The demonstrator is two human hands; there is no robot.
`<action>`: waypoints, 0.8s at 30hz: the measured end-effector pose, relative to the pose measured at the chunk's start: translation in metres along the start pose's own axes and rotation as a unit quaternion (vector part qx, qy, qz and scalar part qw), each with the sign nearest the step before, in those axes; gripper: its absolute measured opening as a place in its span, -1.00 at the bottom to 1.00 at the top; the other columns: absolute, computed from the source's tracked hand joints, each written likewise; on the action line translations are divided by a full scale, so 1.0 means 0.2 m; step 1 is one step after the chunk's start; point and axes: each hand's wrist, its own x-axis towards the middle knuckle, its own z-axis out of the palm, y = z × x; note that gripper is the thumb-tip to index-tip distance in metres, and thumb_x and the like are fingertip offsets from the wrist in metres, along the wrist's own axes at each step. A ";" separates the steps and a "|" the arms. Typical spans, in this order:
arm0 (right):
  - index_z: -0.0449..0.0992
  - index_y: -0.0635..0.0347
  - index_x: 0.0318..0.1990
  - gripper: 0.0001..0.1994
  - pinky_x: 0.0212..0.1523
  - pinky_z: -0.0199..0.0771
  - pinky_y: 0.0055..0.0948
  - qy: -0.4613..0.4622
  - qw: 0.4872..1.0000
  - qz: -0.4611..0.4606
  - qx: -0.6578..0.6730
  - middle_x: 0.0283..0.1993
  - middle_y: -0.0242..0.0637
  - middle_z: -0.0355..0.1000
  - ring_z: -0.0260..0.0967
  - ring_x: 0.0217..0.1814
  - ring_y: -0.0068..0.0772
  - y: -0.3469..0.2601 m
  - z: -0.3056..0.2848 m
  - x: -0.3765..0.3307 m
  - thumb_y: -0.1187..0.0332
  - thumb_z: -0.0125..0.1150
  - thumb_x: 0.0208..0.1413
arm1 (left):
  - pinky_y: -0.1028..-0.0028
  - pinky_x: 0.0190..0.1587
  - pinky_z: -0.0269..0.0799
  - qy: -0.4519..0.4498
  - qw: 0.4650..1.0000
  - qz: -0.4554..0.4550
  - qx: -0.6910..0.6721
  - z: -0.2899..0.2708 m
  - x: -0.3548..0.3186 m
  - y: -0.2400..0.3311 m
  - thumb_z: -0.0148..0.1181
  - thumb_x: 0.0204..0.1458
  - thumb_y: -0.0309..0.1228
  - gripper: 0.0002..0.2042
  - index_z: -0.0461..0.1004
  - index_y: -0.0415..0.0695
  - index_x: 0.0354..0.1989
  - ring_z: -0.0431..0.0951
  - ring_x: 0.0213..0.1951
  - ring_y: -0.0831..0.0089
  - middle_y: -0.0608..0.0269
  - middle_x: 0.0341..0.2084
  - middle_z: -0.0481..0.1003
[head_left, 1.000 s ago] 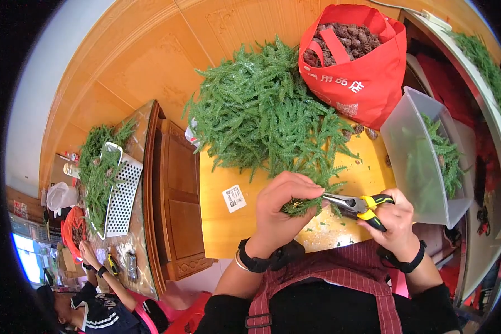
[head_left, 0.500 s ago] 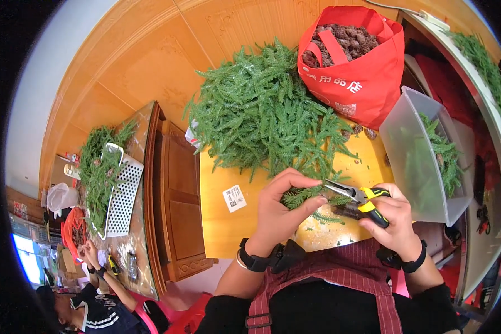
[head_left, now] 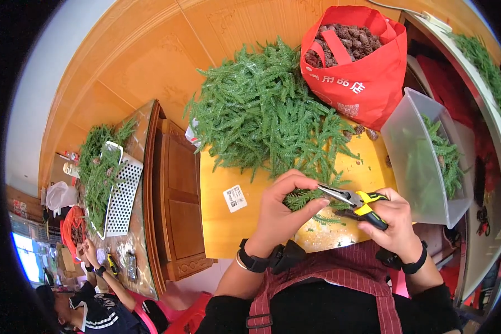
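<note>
My left hand pinches a small green artificial fir sprig over the yellow table. My right hand grips yellow-and-black pliers, whose jaws point left and meet the sprig at my left fingertips. A big heap of the same green fir sprigs lies just beyond my hands. Green bits lie scattered under them.
A red bag filled with brown pine cones stands at the far right of the table. A clear plastic bin with green sprigs sits to my right. On a wooden table at left, a white perforated tray holds more greenery; another person works there.
My hands have come closer together. The pliers moved left and up until the jaws reached the sprig in my left fingers.
</note>
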 end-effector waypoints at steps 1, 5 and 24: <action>0.53 0.14 -0.41 -0.77 -0.27 0.34 -0.41 0.000 1.000 0.000 0.000 -0.51 -0.31 0.43 0.34 -0.39 -0.25 0.00 0.00 0.00 0.28 0.33 -0.27 | 0.57 -0.25 0.28 -0.014 1.000 0.001 0.010 -0.01 0.00 0.01 0.28 -0.25 -0.60 -0.79 0.43 -0.23 -0.38 0.41 -0.34 0.51 0.25 -0.43 0.43; 0.52 0.16 -0.46 -0.79 -0.31 0.31 -0.37 -0.018 0.999 0.011 0.027 -0.62 -0.30 0.35 0.31 -0.49 -0.22 0.02 0.00 -0.02 0.26 0.31 -0.25 | 0.56 -0.31 0.28 -0.024 0.999 0.022 0.013 -0.02 0.02 0.01 0.29 -0.26 -0.60 -0.79 0.46 -0.24 -0.39 0.40 -0.38 0.49 0.27 -0.48 0.41; 0.31 0.34 -0.46 -0.74 -0.28 0.24 -0.19 -0.009 0.955 0.285 -0.086 -0.45 0.05 0.28 0.21 -0.35 0.08 0.23 0.07 -0.16 0.28 0.12 -0.05 | 0.56 -0.26 0.41 -0.039 0.953 -0.200 -0.223 0.03 0.03 -0.10 0.05 0.04 -0.45 -0.78 0.33 -0.19 -0.14 0.43 -0.33 0.60 0.31 -0.31 0.42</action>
